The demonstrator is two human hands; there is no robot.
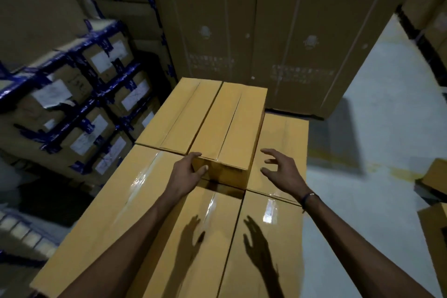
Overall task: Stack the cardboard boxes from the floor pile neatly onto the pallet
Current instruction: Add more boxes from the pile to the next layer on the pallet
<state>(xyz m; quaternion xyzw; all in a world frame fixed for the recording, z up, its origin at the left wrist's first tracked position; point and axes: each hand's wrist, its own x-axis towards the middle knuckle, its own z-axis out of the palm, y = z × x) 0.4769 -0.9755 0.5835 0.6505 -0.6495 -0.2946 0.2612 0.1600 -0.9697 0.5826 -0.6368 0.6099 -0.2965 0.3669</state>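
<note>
Between your two hands sits the top box (227,133), lying lengthwise away from you on the stack (150,213). Your left hand (187,174) grips its near-left corner, thumb on the near face & fingers curled over the top edge. Your right hand (281,172) is off the box, fingers spread & loosely bent, hovering just beside its near-right side w/ nothing in it.

Progress, as far as you can judge: lower layer under your forearms looks done, long taped boxes side by side, seams fairly tight. Beyond your left hand a second upper-layer box (179,116) is already down, touching the one you hold. So the upper layer is approx. half filled at the far end; near half under your wrists is bare, and right of your right hand the lower box (285,147) has nothing on top. Pallet itself is hidden under the cartons.

Left to do: top box looks near placed, maybe needs a nudge flush w/ its neighbour. More boxes (435,201) wait on the floor (362,213), well right of your right arm; how many, can't tell.
</note>
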